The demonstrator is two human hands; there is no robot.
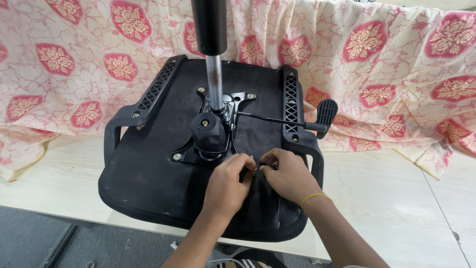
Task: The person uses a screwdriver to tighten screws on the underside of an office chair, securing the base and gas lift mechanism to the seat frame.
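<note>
An upturned black office chair seat (148, 178) lies on a pale wooden table (386, 198). A metal mechanism plate (218, 124) with a chrome gas cylinder (214, 84) is bolted to its underside. My left hand (228, 186) and my right hand (287, 176) meet near the plate's front right corner, fingertips pinched together over something small that I cannot make out. A yellow band circles my right wrist. The black adjustment lever (325, 113) sticks out to the right.
Black armrest brackets (158, 87) flank the seat on both sides. A cream cloth with red floral patches (386, 64) covers the far part of the table. Grey floor (29, 243) shows at lower left.
</note>
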